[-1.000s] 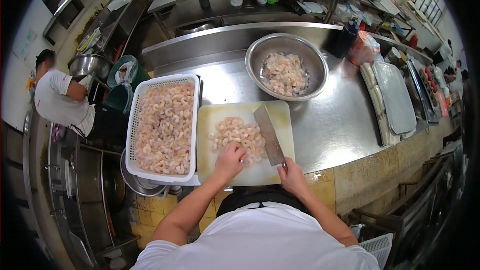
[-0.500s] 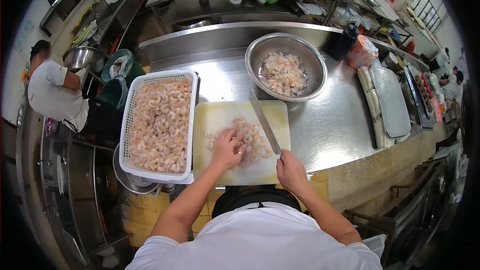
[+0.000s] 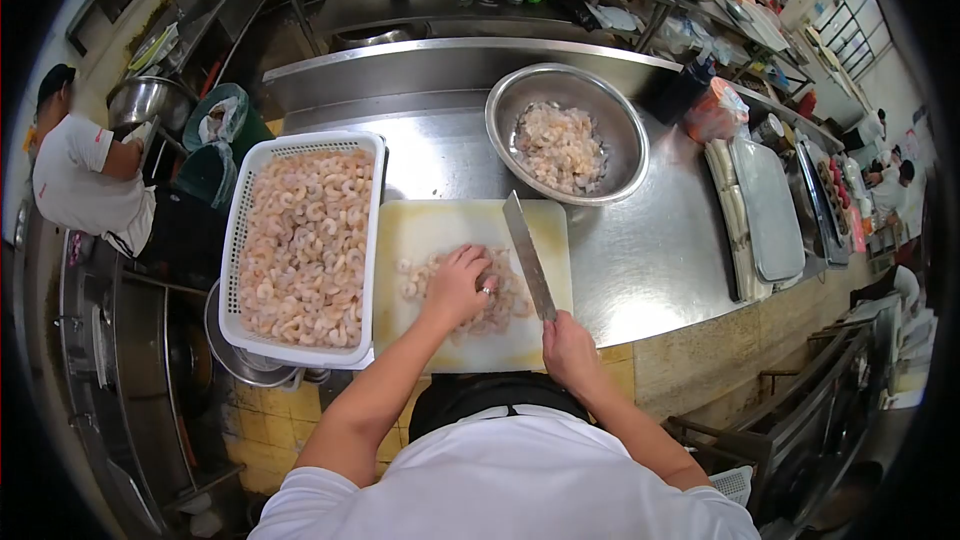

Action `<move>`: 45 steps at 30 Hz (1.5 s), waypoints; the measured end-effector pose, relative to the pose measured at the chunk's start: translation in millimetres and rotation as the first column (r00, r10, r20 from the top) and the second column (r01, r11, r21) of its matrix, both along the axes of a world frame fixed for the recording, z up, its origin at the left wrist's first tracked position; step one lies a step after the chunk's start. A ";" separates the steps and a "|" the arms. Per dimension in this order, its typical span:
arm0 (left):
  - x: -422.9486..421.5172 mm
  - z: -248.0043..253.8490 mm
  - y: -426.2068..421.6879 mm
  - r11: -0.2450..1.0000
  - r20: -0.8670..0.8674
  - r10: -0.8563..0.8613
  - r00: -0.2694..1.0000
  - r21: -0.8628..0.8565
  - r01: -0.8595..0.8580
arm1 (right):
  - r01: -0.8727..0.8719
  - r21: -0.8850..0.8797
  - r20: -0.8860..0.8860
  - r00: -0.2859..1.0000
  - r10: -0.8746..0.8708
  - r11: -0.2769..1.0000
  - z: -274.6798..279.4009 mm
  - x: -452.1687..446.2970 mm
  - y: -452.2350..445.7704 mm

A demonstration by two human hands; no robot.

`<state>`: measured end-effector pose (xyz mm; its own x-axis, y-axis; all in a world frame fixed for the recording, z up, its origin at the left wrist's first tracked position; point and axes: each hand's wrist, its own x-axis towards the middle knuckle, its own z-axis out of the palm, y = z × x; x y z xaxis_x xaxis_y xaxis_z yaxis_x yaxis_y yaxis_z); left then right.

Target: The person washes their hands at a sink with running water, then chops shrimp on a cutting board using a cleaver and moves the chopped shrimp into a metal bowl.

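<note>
Peeled shrimp lie in a loose pile on a white cutting board. Over the pile rests my left hand, palm down, fingers spread a little on the shrimp, a ring on one finger. My right hand is wrapped round the handle of a cleaver, whose blade points up and away over the board's right part. Left of the board stands a white perforated basket full of shrimp. A steel bowl holding more shrimp stands behind the board.
Stacked trays and a lid lie at the counter's right end, near a dark bottle and an orange-white bag. A co-worker stands at the far left, beside green bins. Other people are at the far right.
My left hand has opened from a closed grip and spread over the shrimp. The cleaver has turned from its broad side to a steeper, narrower view. The whole view has shifted slightly.
</note>
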<state>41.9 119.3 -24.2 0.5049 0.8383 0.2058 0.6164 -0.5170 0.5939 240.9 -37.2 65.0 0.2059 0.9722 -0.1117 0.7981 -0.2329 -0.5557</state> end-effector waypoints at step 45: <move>-2.3 -2.0 -28.8 0.994 0.069 0.107 0.992 -0.023 -0.106 | -0.035 -0.010 0.061 0.998 0.035 0.999 -0.9 -3.4 34.5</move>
<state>39.6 90.4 -26.2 0.3973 0.8908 0.2206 0.6239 -0.4384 0.6469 237.5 -2.6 64.1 0.1786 0.9779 -0.1089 0.8381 -0.2092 -0.5038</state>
